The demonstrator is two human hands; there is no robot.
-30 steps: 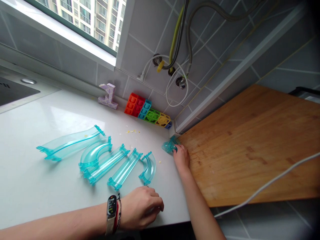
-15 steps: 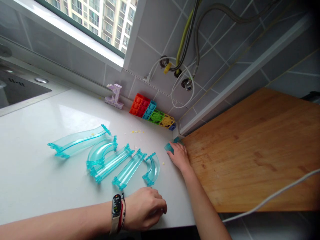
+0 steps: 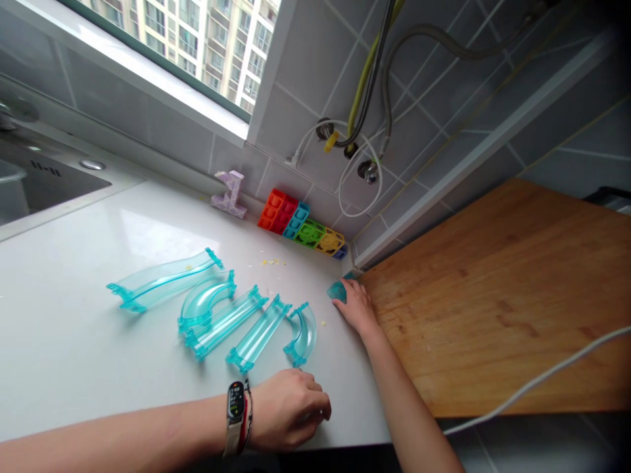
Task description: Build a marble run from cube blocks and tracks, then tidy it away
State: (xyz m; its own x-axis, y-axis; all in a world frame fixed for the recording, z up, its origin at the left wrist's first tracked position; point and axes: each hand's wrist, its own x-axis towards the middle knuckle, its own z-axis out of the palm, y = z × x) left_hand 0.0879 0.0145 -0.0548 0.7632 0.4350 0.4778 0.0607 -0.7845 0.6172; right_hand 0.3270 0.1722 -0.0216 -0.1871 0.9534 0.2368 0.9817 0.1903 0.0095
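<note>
My right hand (image 3: 357, 305) reaches to the back right corner of the counter. Its thumb and fingers are around a teal see-through piece (image 3: 336, 291), which they partly cover. Near the front edge, my left hand (image 3: 290, 408) rests curled in a loose fist, with nothing visible in it. Beyond the left hand lie several clear teal track pieces: a short curve (image 3: 306, 334), a short straight track (image 3: 260, 334), a longer straight track (image 3: 227, 322), a wider curve (image 3: 200, 302) and a long wavy track (image 3: 170, 279).
A wooden board (image 3: 513, 302) stands to the right, with a white cable (image 3: 537, 378) crossing it. Along the wall are colourful pop-it blocks (image 3: 300, 223) and a lilac figure (image 3: 230, 194). Yellow crumbs (image 3: 273, 262) dot the white counter (image 3: 73, 368). A sink (image 3: 64, 177) is at left.
The view has shifted slightly, so the counter things sit a little further right and lower. Both hands keep nearly the same pose, the right one still on the teal piece.
</note>
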